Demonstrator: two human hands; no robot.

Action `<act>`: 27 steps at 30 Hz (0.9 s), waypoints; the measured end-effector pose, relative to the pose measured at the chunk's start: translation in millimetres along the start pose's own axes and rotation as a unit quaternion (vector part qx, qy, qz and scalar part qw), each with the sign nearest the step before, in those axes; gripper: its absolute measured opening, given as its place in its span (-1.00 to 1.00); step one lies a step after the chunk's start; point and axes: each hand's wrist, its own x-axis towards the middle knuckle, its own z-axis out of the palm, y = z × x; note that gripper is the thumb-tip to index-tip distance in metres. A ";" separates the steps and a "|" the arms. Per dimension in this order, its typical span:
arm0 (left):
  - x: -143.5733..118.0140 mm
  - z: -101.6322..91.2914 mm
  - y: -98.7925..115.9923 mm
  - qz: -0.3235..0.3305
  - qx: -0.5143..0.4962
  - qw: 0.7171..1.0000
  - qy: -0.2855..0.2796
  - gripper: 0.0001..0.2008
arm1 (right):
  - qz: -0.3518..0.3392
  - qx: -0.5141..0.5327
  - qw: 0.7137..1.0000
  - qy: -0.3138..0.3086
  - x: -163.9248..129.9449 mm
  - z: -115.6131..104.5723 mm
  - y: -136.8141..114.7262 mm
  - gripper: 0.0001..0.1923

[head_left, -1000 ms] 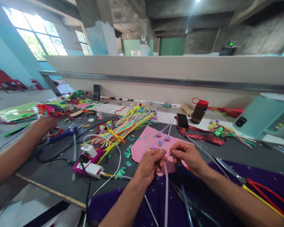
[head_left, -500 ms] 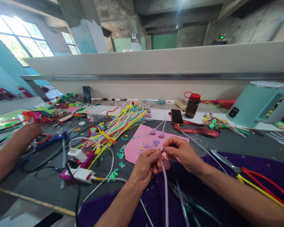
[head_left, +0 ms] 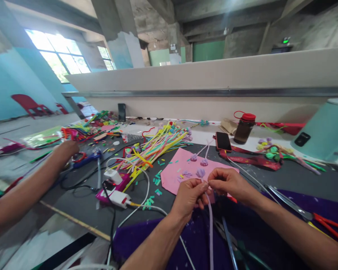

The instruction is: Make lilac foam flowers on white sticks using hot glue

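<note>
My left hand [head_left: 189, 195] pinches a lilac pipe-cleaner flower just below its looped head [head_left: 200, 173]. From under my fingers its long pale lilac stem [head_left: 211, 232] hangs down over a dark purple cloth. Fingertip to fingertip with it, my right hand [head_left: 229, 183] is closed in a pinch at the flower's base; what lies between those fingers is hidden. Beneath and beyond both hands is a pink sheet [head_left: 171, 170]. On it rest two more lilac flowers with stems, one of them a flower [head_left: 204, 162] near the middle, and some short lilac pieces [head_left: 186, 174].
Many coloured pipe cleaners [head_left: 157, 146] lie left of the sheet, near a power strip [head_left: 114, 197] with cables. Scissors [head_left: 291, 202] lie at right. Behind are a phone [head_left: 223, 141], a bottle [head_left: 244, 129] and a kettle [head_left: 322, 129]. Another person's arm [head_left: 36, 178] reaches in from the left.
The view has turned left, so everything sits farther right in the picture. My right fingertips have come closer to my left ones at the flower's base.
</note>
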 end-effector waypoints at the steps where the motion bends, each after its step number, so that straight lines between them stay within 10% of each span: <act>1: -0.6 1.7 -1.0 0.006 0.006 1.000 0.001 -0.69 | 0.016 -0.003 1.000 -0.024 0.1 -2.9 0.5 -0.86; 12: -3.3 6.7 0.4 0.009 -0.017 1.000 -0.013 -0.70 | 0.136 0.132 0.974 -0.126 4.2 -20.6 24.8 -0.73; 27: -7.4 5.6 12.6 0.013 -0.011 0.999 -0.049 -0.73 | 0.089 0.299 0.933 -0.176 6.4 -15.2 18.3 -0.78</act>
